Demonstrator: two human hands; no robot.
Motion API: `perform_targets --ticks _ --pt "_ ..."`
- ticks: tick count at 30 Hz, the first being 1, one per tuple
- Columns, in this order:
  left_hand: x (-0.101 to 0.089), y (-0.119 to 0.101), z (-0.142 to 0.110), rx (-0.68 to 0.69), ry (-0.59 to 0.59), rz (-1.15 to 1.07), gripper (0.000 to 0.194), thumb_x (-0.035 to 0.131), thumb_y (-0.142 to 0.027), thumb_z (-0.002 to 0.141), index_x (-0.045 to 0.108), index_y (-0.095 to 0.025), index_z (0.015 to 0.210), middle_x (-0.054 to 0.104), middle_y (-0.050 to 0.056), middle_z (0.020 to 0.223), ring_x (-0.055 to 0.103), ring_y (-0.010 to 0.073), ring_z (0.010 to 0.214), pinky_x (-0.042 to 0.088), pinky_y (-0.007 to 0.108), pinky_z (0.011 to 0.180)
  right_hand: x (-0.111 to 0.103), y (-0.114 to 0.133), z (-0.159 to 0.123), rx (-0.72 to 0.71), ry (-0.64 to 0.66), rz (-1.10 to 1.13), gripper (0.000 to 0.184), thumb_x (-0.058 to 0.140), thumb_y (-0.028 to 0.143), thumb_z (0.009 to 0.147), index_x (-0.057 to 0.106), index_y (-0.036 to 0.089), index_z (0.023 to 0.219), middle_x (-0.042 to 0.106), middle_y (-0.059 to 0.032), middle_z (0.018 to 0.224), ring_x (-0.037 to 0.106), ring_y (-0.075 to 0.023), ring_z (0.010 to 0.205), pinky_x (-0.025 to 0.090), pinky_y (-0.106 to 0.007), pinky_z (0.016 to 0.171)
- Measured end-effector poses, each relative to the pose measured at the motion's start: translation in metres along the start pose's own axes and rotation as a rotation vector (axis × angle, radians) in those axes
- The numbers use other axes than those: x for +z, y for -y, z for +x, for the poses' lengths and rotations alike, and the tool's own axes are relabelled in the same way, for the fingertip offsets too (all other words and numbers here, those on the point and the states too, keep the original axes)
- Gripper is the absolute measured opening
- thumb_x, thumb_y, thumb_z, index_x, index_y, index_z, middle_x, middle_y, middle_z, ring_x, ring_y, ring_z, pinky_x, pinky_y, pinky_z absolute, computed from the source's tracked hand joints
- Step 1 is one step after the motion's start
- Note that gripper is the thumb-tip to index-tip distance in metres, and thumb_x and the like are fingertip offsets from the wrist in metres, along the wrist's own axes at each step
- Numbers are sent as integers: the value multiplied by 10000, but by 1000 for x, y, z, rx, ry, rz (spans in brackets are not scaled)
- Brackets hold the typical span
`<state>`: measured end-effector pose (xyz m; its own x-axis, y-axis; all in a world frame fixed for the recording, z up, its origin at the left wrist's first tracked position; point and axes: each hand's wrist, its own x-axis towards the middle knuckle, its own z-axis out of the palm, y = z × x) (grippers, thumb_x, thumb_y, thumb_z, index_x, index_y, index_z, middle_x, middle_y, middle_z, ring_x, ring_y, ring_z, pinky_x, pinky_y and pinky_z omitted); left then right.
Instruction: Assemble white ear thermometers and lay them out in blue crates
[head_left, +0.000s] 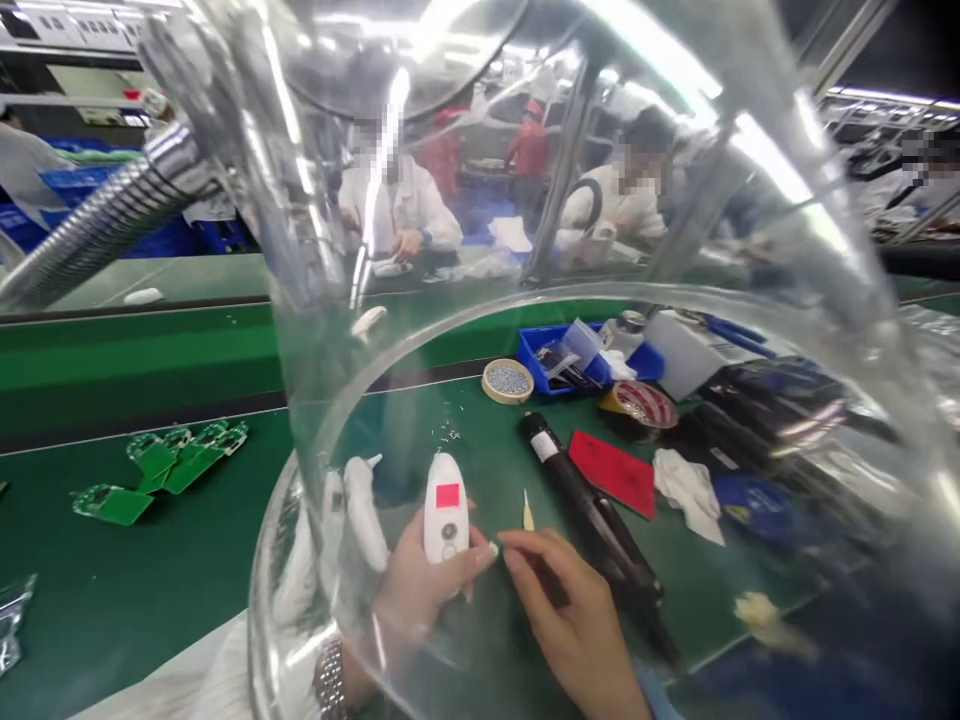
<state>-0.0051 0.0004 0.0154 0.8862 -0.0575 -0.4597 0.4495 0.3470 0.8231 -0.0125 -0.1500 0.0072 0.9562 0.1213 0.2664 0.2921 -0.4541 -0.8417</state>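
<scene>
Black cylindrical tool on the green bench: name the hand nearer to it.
Right. The right hand is close beside the lower part of the black cylindrical tool; the left hand, holding the white device, is farther off, toward the picture's left.

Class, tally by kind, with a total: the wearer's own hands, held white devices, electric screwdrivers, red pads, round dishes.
Left hand and right hand: 2
Held white device: 1
Electric screwdriver: 1
Red pad: 1
Round dish: 1
Total: 6

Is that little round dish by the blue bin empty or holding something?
Not empty: small silvery pieces lie inside the round dish, within its pale rim.
</scene>
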Motion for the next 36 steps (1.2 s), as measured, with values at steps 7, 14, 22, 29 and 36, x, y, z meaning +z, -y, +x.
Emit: perform_targets --ticks 7,14,22,29,36 --pt "2 -4 -5 19 41 -30 373 729 -212 624 539 -192 944 605 -43 666 460 77 501 379 223 506 0 9 0 104 85 46 145 552 329 855 660 244 901 625 -8 722 576 -156 634 466 -256 603" --pt "-1 -1 -2 14 89 -2 400 717 -254 639 512 -177 973 593 -53 669 457 64 475 366 222 486 -2 8 3 189 114 157 176 564 363 846 691 251 896 642 -9 736 581 -147 608 462 -243 554" --pt "-2 3 2 -17 76 12 475 759 -281 597 505 -160 978 593 -47 648 467 58 449 369 206 458 -1 12 6 192 111 154 172 584 360 821 709 245 856 675 -32 762 606 -169 638 490 -265 589" --pt "-5 4 3 -52 146 -28 514 780 -286 562 506 -155 976 583 -27 723 487 65 495 389 208 456 0 8 7 170 89 156 160 575 333 815 685 223 777 653 -39 738 600 -177 632 492 -283 570" --pt "-1 -4 -1 -90 151 43 411 720 -207 570 517 -175 926 593 -18 765 517 105 579 396 246 522 -4 16 10 308 66 327 150 615 397 788 670 258 800 606 -13 644 609 -195 623 495 -284 503"
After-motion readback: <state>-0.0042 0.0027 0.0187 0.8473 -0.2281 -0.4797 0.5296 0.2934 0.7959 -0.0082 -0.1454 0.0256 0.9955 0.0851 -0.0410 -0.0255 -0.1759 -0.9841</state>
